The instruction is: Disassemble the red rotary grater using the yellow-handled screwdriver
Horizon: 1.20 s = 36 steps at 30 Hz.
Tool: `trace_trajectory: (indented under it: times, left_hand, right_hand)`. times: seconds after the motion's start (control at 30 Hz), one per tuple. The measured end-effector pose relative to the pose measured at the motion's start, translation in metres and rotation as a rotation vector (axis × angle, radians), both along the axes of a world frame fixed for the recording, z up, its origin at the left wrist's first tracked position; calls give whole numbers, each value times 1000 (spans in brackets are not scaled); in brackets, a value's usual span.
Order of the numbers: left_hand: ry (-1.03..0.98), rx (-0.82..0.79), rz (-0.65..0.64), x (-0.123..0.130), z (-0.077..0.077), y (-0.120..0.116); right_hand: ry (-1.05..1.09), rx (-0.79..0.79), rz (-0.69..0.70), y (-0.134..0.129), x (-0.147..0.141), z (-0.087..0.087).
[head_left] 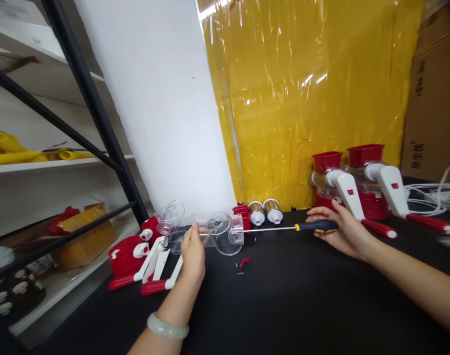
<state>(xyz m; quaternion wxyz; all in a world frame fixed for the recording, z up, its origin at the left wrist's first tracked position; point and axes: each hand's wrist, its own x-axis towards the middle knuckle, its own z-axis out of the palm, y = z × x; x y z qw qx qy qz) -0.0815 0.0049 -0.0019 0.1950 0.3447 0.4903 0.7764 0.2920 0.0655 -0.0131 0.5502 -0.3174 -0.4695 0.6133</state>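
Note:
My left hand (193, 254) is closed at the near side of a clear plastic housing (225, 235) with a round opening; its fingertips are partly hidden. A screwdriver (315, 226) with a dark blue and yellow handle lies level, its long shaft running left to the housing's right end. The tip is hard to see inside the clear plastic. Around the handle, my right hand (345, 231) has a loose hold, with fingers fairly stretched. On the black table below the housing are a small red part (245, 262) and tiny metal pieces (240, 273).
Red bases (126, 256) and white crank arms with red handles (156, 287) lie at left. Two grater drums (272, 212) stand behind the shaft. Two assembled red-and-white rotary graters (368, 197) stand at right, near white cables (426, 195). A black-framed shelf (95, 108) rises at left.

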Motion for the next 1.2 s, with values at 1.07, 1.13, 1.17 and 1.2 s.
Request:
trace_trajectory:
  times: [1.07,1.13,1.17,1.2]
  left_hand:
    - [-75,26,-10,-1,1,1]
    - [-71,27,-6,-1,0,2]
    - [-73,27,-4,-1,0,2]
    - [-76,26,-4,-2,-1,2]
  right_hand:
    - [111,50,-5,-7,-5,5]
    - [76,37,-19,-5,-5,4]
    - [16,33,-37,-3,-6,2]
    - [-61,29,-54,-1,-7,-1]
